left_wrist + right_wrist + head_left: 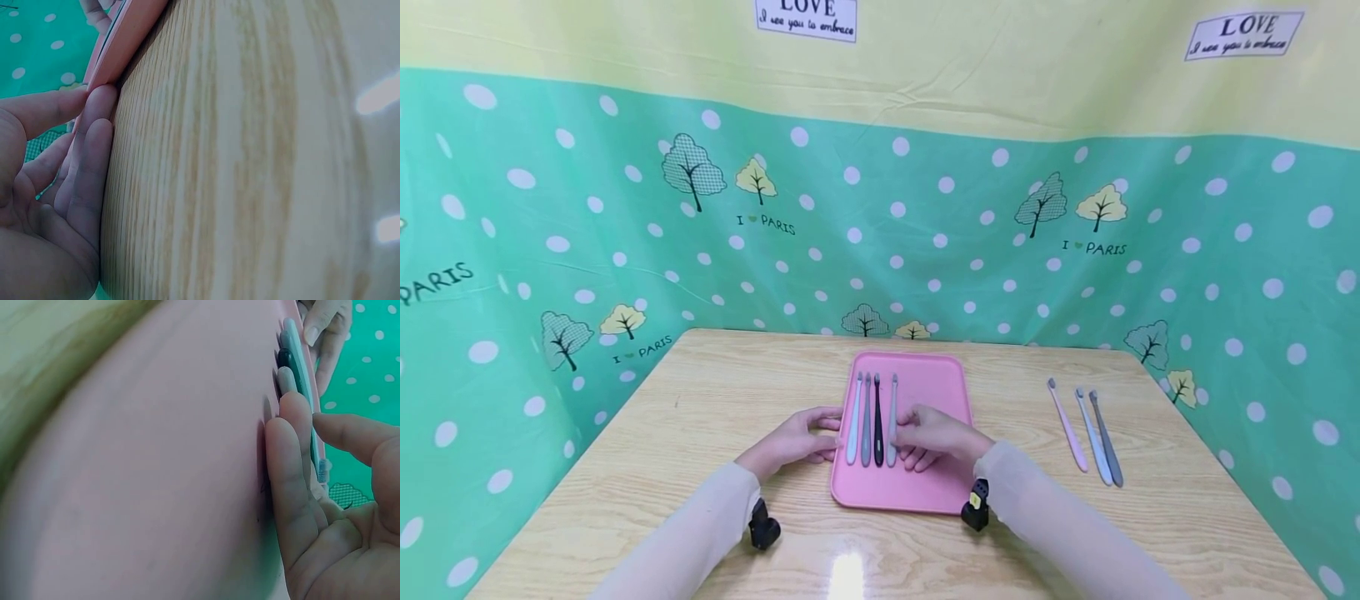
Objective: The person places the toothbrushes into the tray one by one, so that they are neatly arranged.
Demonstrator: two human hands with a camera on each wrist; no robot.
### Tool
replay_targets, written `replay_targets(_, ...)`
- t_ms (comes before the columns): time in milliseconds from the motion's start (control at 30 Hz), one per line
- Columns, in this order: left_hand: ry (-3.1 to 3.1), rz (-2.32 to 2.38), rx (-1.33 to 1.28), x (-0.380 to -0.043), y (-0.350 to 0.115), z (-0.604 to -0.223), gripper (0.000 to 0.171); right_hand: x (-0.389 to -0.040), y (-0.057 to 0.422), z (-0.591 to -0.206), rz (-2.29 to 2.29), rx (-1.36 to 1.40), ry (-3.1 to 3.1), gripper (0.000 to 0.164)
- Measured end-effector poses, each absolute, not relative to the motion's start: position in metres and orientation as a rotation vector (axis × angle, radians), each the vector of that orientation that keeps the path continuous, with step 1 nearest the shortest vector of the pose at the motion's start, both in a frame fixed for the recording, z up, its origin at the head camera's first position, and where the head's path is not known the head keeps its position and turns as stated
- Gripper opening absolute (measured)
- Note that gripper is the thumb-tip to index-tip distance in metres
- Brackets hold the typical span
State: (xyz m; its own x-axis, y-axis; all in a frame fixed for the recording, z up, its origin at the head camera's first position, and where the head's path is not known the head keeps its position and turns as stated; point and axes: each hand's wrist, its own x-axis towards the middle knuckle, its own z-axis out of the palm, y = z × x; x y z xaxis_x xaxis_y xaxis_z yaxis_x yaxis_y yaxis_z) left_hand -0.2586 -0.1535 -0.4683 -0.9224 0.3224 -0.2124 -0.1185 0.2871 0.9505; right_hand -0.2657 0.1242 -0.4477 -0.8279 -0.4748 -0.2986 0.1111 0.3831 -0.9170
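My left hand (801, 435) is at the left side of a pink tray (925, 492), pinching its rim between thumb and fingers. Inside the tray, side by side with heads away from me, lie a pale blue toothbrush (854, 421), a blue-grey toothbrush (867, 425), a black toothbrush (877, 421) and a light grey toothbrush (892, 417). My right hand (936, 435) reaches over the tray and pinches the light grey one near its handle. In the right wrist view its handle end (287, 380) shows beyond the fingertips; the fingers hide part of the handle.
On the wooden table (737, 383), right of the tray, lie a pink toothbrush (1067, 425), a light blue toothbrush (1093, 437) and a dark grey toothbrush (1107, 439). A green and yellow patterned curtain (925, 250) hangs behind the table and along its sides.
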Motion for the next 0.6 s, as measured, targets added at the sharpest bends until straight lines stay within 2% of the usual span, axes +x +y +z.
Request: replay_targets(600, 2.187, 1.682, 0.196, -0.2587, -0.1539, -0.4696, 0.066, -0.2696, 0.1201, -0.4511, -1.459, -0.315, 2.122, 0.043)
